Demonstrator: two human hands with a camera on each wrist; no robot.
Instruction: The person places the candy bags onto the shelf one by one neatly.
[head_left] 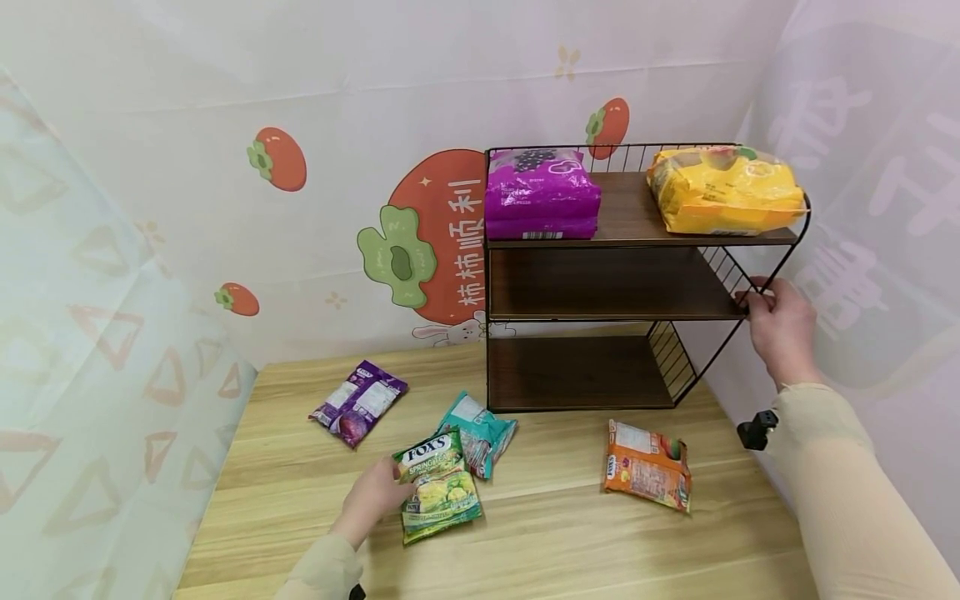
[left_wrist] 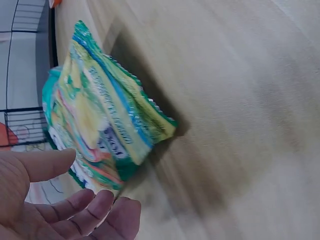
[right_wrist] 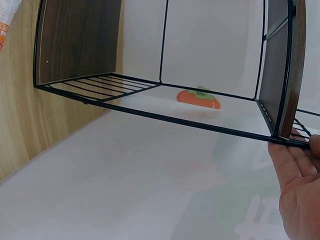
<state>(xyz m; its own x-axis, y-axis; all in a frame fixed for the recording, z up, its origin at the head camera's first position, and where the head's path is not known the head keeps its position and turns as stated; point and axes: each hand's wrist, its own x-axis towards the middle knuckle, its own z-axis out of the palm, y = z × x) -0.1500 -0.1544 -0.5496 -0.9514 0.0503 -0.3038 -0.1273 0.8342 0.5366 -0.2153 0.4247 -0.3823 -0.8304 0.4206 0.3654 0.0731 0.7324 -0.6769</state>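
Observation:
My left hand is at the left edge of a green FOX'S candy bag, thumb and fingers pinching that edge. The bag overlaps a teal candy bag in the head view. In the left wrist view, the green bag tilts above the wooden tabletop and casts a shadow; the thumb lies in front of it. My right hand grips the right side frame of a three-tier rack at the middle shelf. In the right wrist view, its fingers reach behind the black wire.
A large purple bag and a large yellow bag sit on the rack's top shelf. On the table lie a small purple bag at left and an orange bag at right. Printed curtains surround the table.

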